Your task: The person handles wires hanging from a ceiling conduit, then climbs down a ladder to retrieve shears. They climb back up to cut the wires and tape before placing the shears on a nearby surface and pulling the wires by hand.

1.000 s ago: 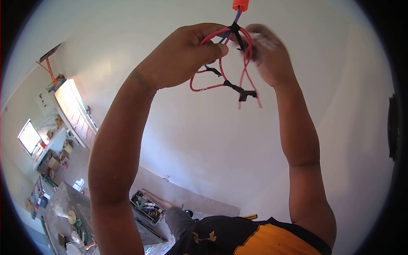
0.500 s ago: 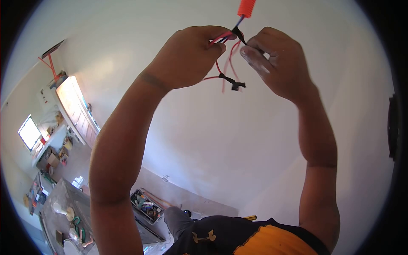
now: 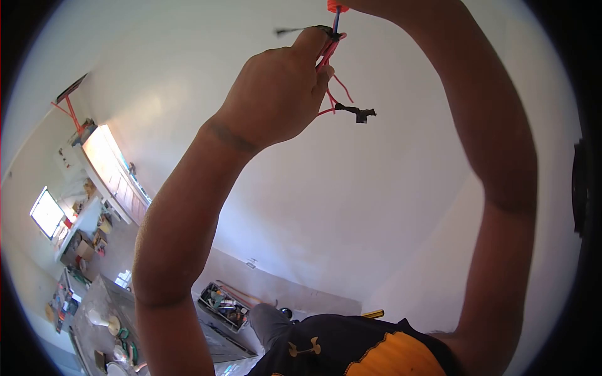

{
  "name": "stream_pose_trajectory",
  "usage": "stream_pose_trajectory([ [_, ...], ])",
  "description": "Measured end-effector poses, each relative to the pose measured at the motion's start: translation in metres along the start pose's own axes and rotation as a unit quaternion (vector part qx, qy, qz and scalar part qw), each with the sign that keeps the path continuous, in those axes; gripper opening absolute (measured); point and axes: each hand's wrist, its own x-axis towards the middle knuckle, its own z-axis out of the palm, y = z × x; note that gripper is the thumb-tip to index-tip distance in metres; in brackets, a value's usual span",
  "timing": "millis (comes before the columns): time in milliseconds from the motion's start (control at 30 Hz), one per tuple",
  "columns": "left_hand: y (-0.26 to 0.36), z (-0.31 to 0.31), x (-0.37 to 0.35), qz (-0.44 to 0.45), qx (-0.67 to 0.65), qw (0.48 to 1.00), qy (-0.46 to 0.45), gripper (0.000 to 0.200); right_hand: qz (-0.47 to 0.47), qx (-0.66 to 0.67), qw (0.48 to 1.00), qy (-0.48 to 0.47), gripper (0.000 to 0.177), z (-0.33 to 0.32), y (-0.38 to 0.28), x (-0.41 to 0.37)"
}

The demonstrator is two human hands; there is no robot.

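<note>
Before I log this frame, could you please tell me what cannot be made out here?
Right hand: head view, cut off by the top edge; only its forearm shows.
Orange conduit: mostly beyond the top edge.
Red wires: partly hidden by the left hand.
Toolbox contents: too small.

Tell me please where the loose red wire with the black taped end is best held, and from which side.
Probably take the red wire just behind its black taped end, coming from the right. That end sticks out sideways, free in the air, while the left hand has its grip on the wire bundle above it.
</note>
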Motion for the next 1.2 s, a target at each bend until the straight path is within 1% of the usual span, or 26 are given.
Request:
stream_pose_trajectory([
  [33, -0.003, -0.002, 0.000, -0.024, -0.059, 0.998, -0.013, 0.016, -0.005, 0.002, 1.000, 0.003, 0.012, -0.001, 0.003, -0.010],
  [67, -0.006, -0.004, 0.000, -0.046, -0.117, 0.992, -0.026, 0.017, 0.025, 0.081, 0.995, -0.045, 0.011, -0.001, 0.009, -0.027],
  [100, -0.011, -0.006, 0.000, -0.049, -0.113, 0.992, -0.023, 0.017, 0.054, 0.160, 0.981, -0.093, 0.011, 0.001, 0.016, -0.047],
  [167, -0.021, -0.010, 0.002, -0.071, -0.288, 0.952, -0.077, 0.016, 0.115, 0.311, 0.924, -0.190, 0.010, 0.006, 0.023, -0.087],
  [200, -0.024, -0.012, 0.002, -0.072, -0.287, 0.952, -0.076, 0.016, 0.143, 0.381, 0.882, -0.237, 0.010, 0.010, 0.019, -0.100],
  [233, -0.026, -0.015, 0.002, -0.099, -0.318, 0.938, -0.098, 0.016, 0.233, 0.420, 0.844, -0.239, 0.011, 0.015, 0.005, -0.106],
  [300, -0.032, -0.018, 0.000, -0.127, -0.347, 0.921, -0.118, 0.015, 0.259, 0.406, 0.859, -0.173, 0.018, 0.034, -0.002, -0.121],
  [333, -0.035, -0.018, 0.000, -0.141, -0.386, 0.899, -0.151, 0.015, 0.258, 0.407, 0.859, -0.173, 0.018, 0.036, 0.000, -0.122],
  [367, -0.038, -0.018, -0.001, -0.154, -0.424, 0.873, -0.184, 0.015, 0.272, 0.406, 0.846, -0.215, 0.021, 0.039, 0.005, -0.122],
  [400, -0.039, -0.019, 0.000, -0.152, -0.424, 0.873, -0.184, 0.015, 0.286, 0.404, 0.830, -0.255, 0.024, 0.041, 0.010, -0.121],
  [433, -0.039, -0.021, 0.000, -0.148, -0.474, 0.844, -0.200, 0.017, 0.288, 0.403, 0.831, -0.255, 0.024, 0.050, 0.015, -0.123],
  [467, -0.039, -0.022, 0.001, -0.143, -0.523, 0.812, -0.216, 0.019, 0.284, 0.626, 0.695, -0.210, 0.028, 0.062, 0.019, -0.127],
  [500, -0.039, -0.021, 0.001, -0.141, -0.524, 0.812, -0.217, 0.019, 0.261, 0.805, 0.512, -0.150, 0.034, 0.069, 0.022, -0.131],
  [533, -0.041, -0.017, 0.001, -0.132, -0.535, 0.805, -0.222, 0.020, 0.259, 0.808, 0.506, -0.155, 0.041, 0.071, 0.021, -0.128],
  [600, -0.046, -0.011, 0.000, -0.123, -0.545, 0.797, -0.228, 0.021, 0.257, 0.807, 0.509, -0.153, 0.041, 0.077, 0.015, -0.121],
  [667, -0.048, -0.009, 0.002, -0.084, -0.600, 0.755, -0.252, 0.022, 0.214, 0.802, 0.527, -0.185, 0.039, 0.083, 0.016, -0.119],
  [700, -0.047, -0.009, 0.001, -0.084, -0.599, 0.756, -0.251, 0.022, 0.214, 0.802, 0.526, -0.184, 0.039, 0.082, 0.015, -0.120],
  [767, -0.040, -0.013, -0.003, -0.136, -0.586, 0.758, -0.253, 0.023, 0.187, 0.784, 0.568, -0.167, 0.039, 0.083, 0.010, -0.122],
  [800, -0.041, -0.014, -0.003, -0.137, -0.586, 0.758, -0.253, 0.023, 0.263, 0.763, 0.574, -0.139, 0.035, 0.097, 0.010, -0.130],
  [833, -0.042, -0.015, -0.003, -0.136, -0.572, 0.771, -0.244, 0.023, 0.265, 0.763, 0.573, -0.139, 0.035, 0.093, 0.012, -0.130],
  [900, -0.040, -0.017, -0.002, -0.135, -0.559, 0.783, -0.237, 0.023, 0.247, 0.682, 0.653, -0.217, 0.022, 0.081, 0.015, -0.131],
  [933, -0.036, -0.019, -0.003, -0.135, -0.496, 0.830, -0.218, 0.022, 0.249, 0.682, 0.653, -0.217, 0.022, 0.080, 0.015, -0.132],
  [967, -0.031, -0.021, -0.003, -0.134, -0.430, 0.870, -0.199, 0.023, 0.218, 0.743, 0.587, -0.236, 0.021, 0.077, 0.015, -0.133],
  [1000, -0.026, -0.022, -0.002, -0.134, -0.432, 0.869, -0.201, 0.023, 0.185, 0.798, 0.514, -0.254, 0.020, 0.075, 0.015, -0.134],
  [1133, -0.012, -0.020, -0.004, -0.107, -0.325, 0.934, -0.103, 0.029, 0.171, 0.812, 0.498, -0.250, 0.024, 0.071, 0.016, -0.133],
  [1200, -0.014, -0.015, -0.007, -0.101, -0.280, 0.953, -0.045, 0.039, 0.274, 0.717, 0.564, -0.305, 0.028, 0.075, 0.025, -0.137],
])
